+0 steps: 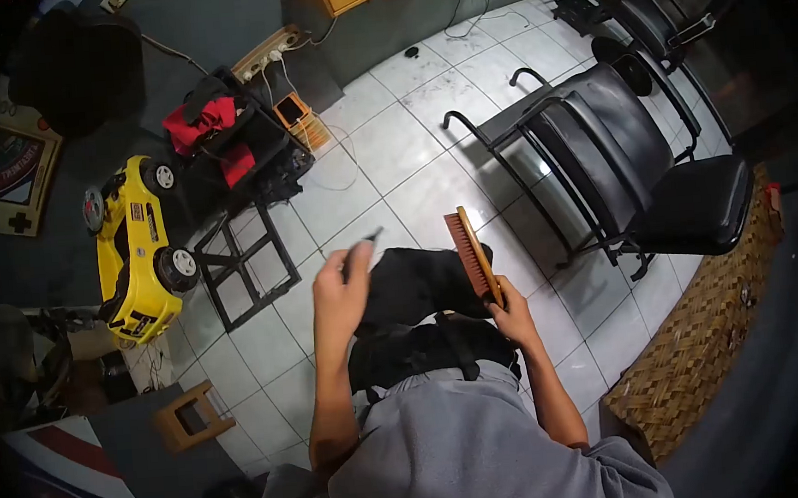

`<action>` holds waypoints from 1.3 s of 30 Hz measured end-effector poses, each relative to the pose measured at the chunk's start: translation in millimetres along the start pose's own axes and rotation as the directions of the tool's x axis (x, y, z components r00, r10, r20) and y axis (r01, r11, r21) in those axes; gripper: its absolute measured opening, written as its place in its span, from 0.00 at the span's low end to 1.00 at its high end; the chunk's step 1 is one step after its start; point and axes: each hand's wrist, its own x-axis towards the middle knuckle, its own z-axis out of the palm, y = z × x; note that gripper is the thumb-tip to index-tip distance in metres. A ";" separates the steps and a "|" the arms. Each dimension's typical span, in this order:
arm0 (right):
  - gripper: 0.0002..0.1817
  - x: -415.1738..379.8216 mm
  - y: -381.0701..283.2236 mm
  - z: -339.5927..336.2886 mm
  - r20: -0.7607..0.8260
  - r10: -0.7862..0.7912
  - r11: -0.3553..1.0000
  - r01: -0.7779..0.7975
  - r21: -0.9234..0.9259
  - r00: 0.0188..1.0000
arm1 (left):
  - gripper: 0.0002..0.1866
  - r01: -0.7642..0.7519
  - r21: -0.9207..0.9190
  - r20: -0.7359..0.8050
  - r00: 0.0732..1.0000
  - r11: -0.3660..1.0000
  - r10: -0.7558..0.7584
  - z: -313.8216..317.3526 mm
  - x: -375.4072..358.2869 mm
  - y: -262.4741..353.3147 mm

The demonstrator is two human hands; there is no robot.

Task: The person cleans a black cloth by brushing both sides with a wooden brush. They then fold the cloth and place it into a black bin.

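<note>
My right hand (512, 313) is closed round the handle end of a long wooden brush (475, 255). Its reddish-brown bristles face left and its far end points away from me. Raised to the left of the brush, my left hand (340, 285) is closed on a small dark slim object (362, 249), whose tip sticks out past the fingers. I cannot tell what kind of thing that is. Below and between the hands are my dark-clothed legs (425, 284) and the grey shirt (432, 450) on my body.
Black padded chairs (609, 142) with tubular frames stand on the white tiled floor (394, 171) to the right. A woven mat (703, 357) lies along the right side. At left are a yellow toy car (140, 249), a black frame (245, 264) and a small wooden stool (193, 417).
</note>
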 end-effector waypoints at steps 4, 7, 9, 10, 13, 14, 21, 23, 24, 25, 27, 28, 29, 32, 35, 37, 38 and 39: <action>0.20 -2.4 9.1 -2.0 0.035 -0.001 1.000 0.001 -0.024 0.999 | 0.17 -0.107 0.379 0.112 0.991 0.919 0.069 22.0 -16.2 -7.3; 0.18 -5.8 36.3 -2.2 -0.011 0.095 0.986 -0.096 -0.137 0.995 | 0.13 -0.092 0.304 0.073 0.995 0.948 0.073 28.5 -27.5 15.3; 0.17 -8.9 45.7 -4.1 -0.065 -0.043 0.939 0.018 -0.342 0.997 | 0.12 -0.141 0.207 0.016 0.990 0.968 0.141 33.6 -30.7 18.0; 0.17 -9.2 45.6 -4.2 -0.059 -0.044 0.940 0.021 -0.340 0.997 | 0.12 -0.138 0.211 0.011 0.990 0.968 0.139 34.4 -32.7 20.2; 0.15 -8.8 45.0 -9.7 -0.104 -0.136 0.949 0.099 -0.301 0.985 | 0.15 -0.149 0.097 -0.034 0.988 0.984 0.153 39.0 -38.6 34.7; 0.14 -7.8 52.3 -10.0 -0.090 -0.101 0.963 0.075 -0.260 0.991 | 0.15 -0.160 0.094 -0.033 0.986 0.983 0.163 41.8 -39.0 35.8; 0.11 -11.5 16.5 -7.9 -0.121 0.028 0.999 -0.031 -0.025 0.992 | 0.13 -0.270 -0.061 -0.112 0.958 0.961 0.262 53.3 -29.7 37.7; 0.11 -7.1 5.3 -1.9 -0.107 -0.004 0.989 0.020 0.146 0.994 | 0.12 -0.245 -0.091 -0.063 0.969 0.965 0.240 57.4 -30.3 47.1; 0.15 -6.6 -11.6 -2.6 -0.085 0.022 0.988 -0.009 0.152 0.996 | 0.12 -0.274 -0.055 -0.065 0.961 0.960 0.271 61.9 -28.4 48.7; 0.16 -5.6 -23.4 -3.8 -0.030 0.062 0.962 -0.051 0.269 0.998 | 0.11 -0.273 -0.079 -0.054 0.962 0.959 0.270 65.8 -27.8 53.9; 0.21 -6.6 -46.8 -2.8 0.079 0.091 0.721 -0.120 0.682 0.993 | 0.10 -0.322 -0.065 -0.041 0.946 0.944 0.320 70.2 -25.1 60.6; 0.29 -11.4 -66.0 1.7 -0.018 0.004 0.757 0.009 0.653 1.000 | 0.10 -0.296 -0.051 -0.009 0.955 0.954 0.296 69.1 -26.0 67.3; 0.30 -11.6 -80.8 2.6 -0.047 -0.150 0.711 0.140 0.689 0.988 | 0.10 -0.294 -0.050 0.032 0.955 0.955 0.296 65.9 -27.9 75.3; 0.35 -4.8 -104.9 -2.3 -0.022 -0.354 0.670 0.270 0.692 0.935 | 0.10 -0.367 -0.100 0.073 0.924 0.925 0.375 66.3 -31.4 80.5; 0.28 16.8 -76.6 16.0 0.064 -0.320 0.843 0.254 0.474 0.945 | 0.09 -0.418 -0.178 0.081 0.896 0.891 0.437 63.9 -29.4 91.2; 0.26 34.3 -24.6 25.5 0.112 -0.365 0.927 0.349 0.135 0.924 | 0.09 -0.424 -0.275 0.001 0.897 0.863 0.442 58.3 -28.0 93.2; 0.24 41.5 0.8 26.5 0.163 -0.389 0.881 0.418 -0.223 0.907 | 0.09 -0.421 -0.350 -0.043 0.900 0.837 0.435 56.6 -25.8 88.3; 0.25 42.5 23.9 23.1 0.314 -0.163 0.855 0.293 -0.429 0.935 | 0.08 -0.569 -0.276 -0.149 0.821 0.774 0.551 50.3 -27.7 94.5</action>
